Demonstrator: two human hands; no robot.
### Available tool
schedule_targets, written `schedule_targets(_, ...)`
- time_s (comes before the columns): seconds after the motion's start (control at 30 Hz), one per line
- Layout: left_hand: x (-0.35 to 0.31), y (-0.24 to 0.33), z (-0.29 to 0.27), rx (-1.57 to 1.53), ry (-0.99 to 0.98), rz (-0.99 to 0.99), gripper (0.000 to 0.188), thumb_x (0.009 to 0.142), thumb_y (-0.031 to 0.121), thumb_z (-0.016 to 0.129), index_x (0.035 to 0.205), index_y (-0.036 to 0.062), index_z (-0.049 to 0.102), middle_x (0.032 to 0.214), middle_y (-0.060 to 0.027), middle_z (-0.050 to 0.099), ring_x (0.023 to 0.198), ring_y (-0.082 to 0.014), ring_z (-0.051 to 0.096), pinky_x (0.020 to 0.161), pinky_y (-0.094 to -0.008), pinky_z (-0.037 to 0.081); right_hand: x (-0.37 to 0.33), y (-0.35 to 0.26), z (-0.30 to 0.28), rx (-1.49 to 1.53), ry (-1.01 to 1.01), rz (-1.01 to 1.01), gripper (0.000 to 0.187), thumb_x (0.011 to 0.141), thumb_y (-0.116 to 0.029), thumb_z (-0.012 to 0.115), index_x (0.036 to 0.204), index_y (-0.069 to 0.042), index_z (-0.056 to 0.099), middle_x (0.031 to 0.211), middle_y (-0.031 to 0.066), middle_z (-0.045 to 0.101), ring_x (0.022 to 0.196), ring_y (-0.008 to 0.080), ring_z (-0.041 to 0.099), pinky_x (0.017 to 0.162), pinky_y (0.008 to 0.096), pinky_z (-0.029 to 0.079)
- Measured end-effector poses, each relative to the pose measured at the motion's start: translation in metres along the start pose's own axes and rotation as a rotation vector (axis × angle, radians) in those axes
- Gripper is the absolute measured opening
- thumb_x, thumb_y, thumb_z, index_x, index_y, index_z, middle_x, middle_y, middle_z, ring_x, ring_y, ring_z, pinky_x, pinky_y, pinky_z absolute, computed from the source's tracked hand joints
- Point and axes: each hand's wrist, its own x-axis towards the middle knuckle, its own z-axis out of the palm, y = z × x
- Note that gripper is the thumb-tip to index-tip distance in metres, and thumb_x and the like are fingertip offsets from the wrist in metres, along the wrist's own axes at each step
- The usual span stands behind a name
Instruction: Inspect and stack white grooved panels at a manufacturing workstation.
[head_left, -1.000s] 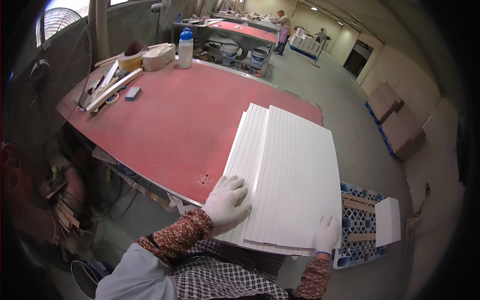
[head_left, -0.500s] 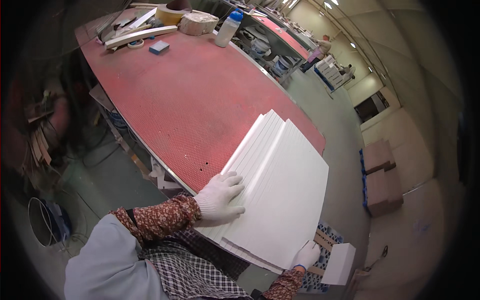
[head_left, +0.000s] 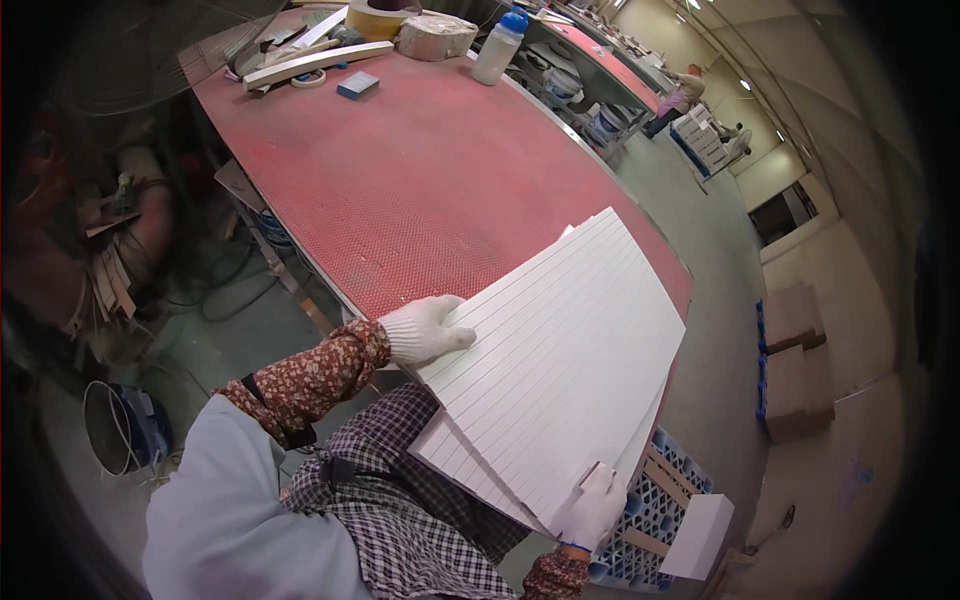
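Note:
A stack of thin white panels [head_left: 570, 350] lies at the near right of the red table, its upper sheets fanned so that their edges show as parallel lines. Those upper sheets sit turned against the lower panels [head_left: 460, 460], whose corner juts out towards me. My left hand [head_left: 425, 330], in a white knitted glove, grips the left edge of the fanned panels, thumb on top. Also gloved, my right hand [head_left: 590, 508] is closed at the near right edge of the stack. A small brownish edge shows at its fingers; I cannot make out what it is.
On the red table [head_left: 400, 190] stand a water bottle [head_left: 498, 48], a tape roll [head_left: 380, 15] and a small blue-grey block [head_left: 358, 85]. A blue pallet [head_left: 640, 520] with a white box [head_left: 698, 537] lies to the right. A bucket [head_left: 125, 428] stands at left.
The upper panels have turned and spread into a wider fan, uncovering the lower panels' near corner. My left hand has moved up along the edge, and my right hand has closed. The view has shifted.

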Motion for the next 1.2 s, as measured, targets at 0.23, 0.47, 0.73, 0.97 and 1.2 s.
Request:
schedule_targets(0.23, -0.061, -0.024, -0.031, -0.075, 0.210, 0.016, 0.063, 0.097, 0.031, 0.059, 0.146, -0.0065, 0.049, 0.129, -0.0228, 0.067, 0.119, -0.0282, 0.066, 0.106, -0.0396, 0.050, 0.006, -0.028, 0.030, 0.053, -0.122, -0.089, 0.039, 0.099, -0.029, 0.054, 0.083, 0.006, 0.062, 0.084, 0.0206, 0.062, 0.082, 0.0331, 0.059, 0.079, 0.0443, 0.046)
schedule_targets(0.47, -0.100, -0.078, -0.062, -0.164, 0.520, -0.090, 0.052, 0.097, 0.023, 0.063, 0.139, -0.0065, 0.057, 0.123, -0.0205, 0.071, 0.113, -0.0246, 0.068, 0.102, -0.0365, 0.050, 0.024, -0.096, 0.084, -0.131, -0.298, -0.398, 0.037, 0.097, -0.031, 0.058, 0.088, 0.003, 0.069, 0.096, 0.0239, 0.066, 0.096, 0.0390, 0.062, 0.090, 0.0475, 0.048)
schedule_targets(0.73, -0.126, -0.091, -0.209, -0.061, 0.574, -0.091, 0.049, 0.100, 0.025, 0.064, 0.135, -0.0090, 0.060, 0.116, -0.0142, 0.072, 0.101, -0.0180, 0.068, 0.094, -0.0339, 0.053, -0.013, -0.183, 0.141, -0.151, -0.659, -0.566, 0.036, 0.094, -0.033, 0.061, 0.089, 0.000, 0.072, 0.093, 0.0208, 0.069, 0.093, 0.0401, 0.066, 0.087, 0.0509, 0.052)
schedule_targets(0.97, -0.115, -0.134, -0.251, 0.496, 1.028, -0.260, 0.068, 0.090, 0.038, 0.074, 0.142, -0.0030, 0.057, 0.130, -0.0276, 0.066, 0.118, -0.0408, 0.065, 0.100, -0.0416, 0.052, -0.029, -0.158, 0.152, 0.103, -0.612, -0.933, 0.029, 0.098, -0.024, 0.063, 0.094, 0.005, 0.069, 0.117, 0.0236, 0.071, 0.107, 0.0403, 0.066, 0.098, 0.0485, 0.051)
schedule_targets(1.2, -0.117, -0.153, -0.083, -0.660, 1.102, -0.123, 0.059, 0.103, 0.030, 0.062, 0.146, -0.0076, 0.048, 0.129, -0.0183, 0.067, 0.118, -0.0240, 0.065, 0.089, -0.0368, 0.056, -0.033, -0.151, 0.128, 0.067, -0.718, -1.078, 0.022, 0.097, -0.013, 0.063, 0.090, 0.007, 0.068, 0.117, 0.0243, 0.071, 0.107, 0.0397, 0.067, 0.098, 0.0459, 0.052)
